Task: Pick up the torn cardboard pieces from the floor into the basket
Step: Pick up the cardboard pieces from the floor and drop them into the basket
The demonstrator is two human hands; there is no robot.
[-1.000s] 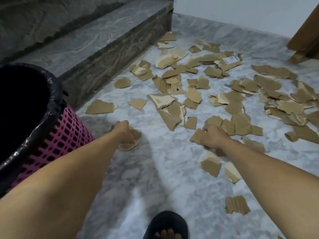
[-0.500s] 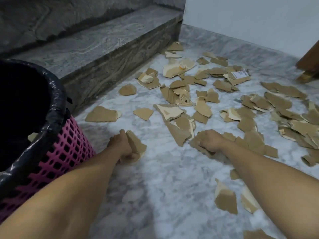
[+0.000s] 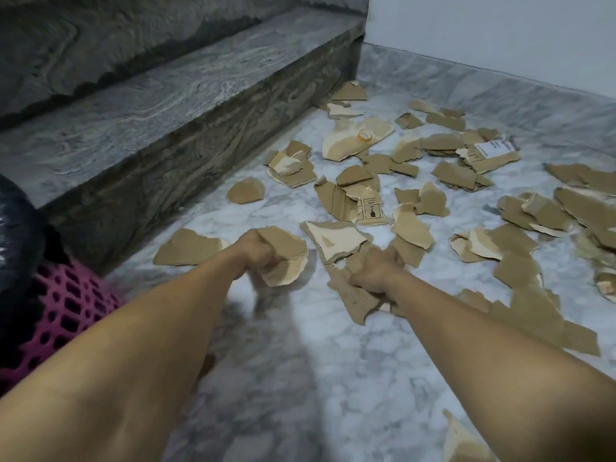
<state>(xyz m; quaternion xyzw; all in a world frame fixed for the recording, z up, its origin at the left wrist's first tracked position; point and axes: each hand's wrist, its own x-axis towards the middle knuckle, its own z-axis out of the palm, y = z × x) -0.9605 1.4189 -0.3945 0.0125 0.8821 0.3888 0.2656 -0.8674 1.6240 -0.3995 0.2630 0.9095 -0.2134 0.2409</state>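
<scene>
Several torn brown cardboard pieces (image 3: 413, 228) lie scattered over the marble floor. My left hand (image 3: 251, 250) grips a bunch of cardboard pieces (image 3: 283, 261) just above the floor. My right hand (image 3: 375, 271) grips another bunch of long torn pieces (image 3: 353, 298) that hang below the fist. A pink lattice basket (image 3: 63, 305) lined with a black bag (image 3: 16, 215) stands at the left edge, beside my left forearm. One flat piece (image 3: 186, 246) lies between the basket and my left hand.
A grey stone step (image 3: 160, 105) runs along the left and back. A white wall (image 3: 500, 35) closes the far right corner. A small roll of tape (image 3: 364, 135) sits on a pale piece near the step. More pieces lie at the right and lower right.
Both hands have moved forward over the floor and gathered more pieces. The view has shifted, so the basket now sits further left and only partly in view.
</scene>
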